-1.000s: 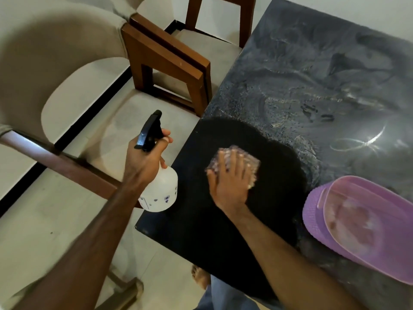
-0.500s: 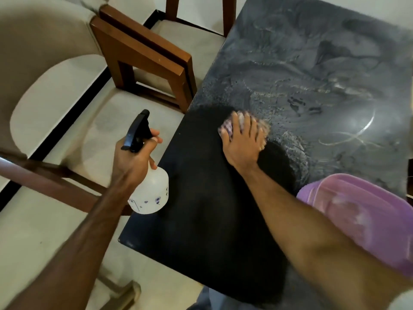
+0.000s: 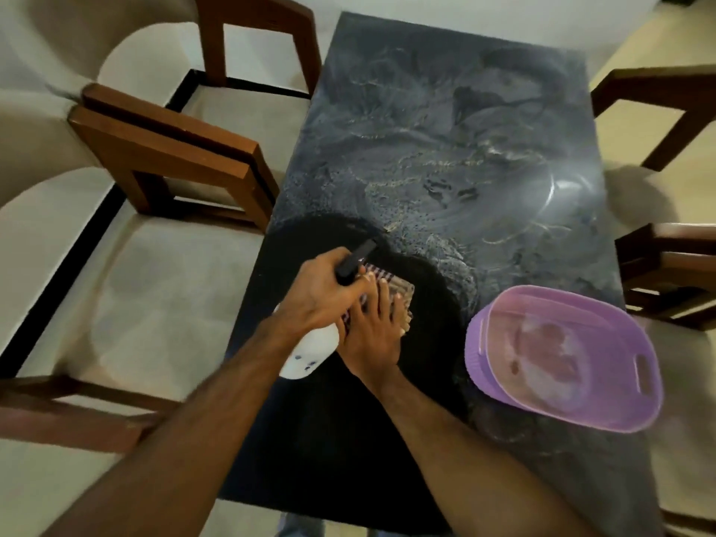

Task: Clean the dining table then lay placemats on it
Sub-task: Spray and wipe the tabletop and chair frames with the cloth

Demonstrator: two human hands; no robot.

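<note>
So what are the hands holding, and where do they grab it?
The left hand grips the spray bottle by its neck, under the black trigger head. The right hand presses flat on the cloth on the table, not gripping it.

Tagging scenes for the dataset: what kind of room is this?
Most likely a home dining area: a long dark marble-look table with wooden cushioned chairs drawn up along its sides, and a tiled floor below.
</note>
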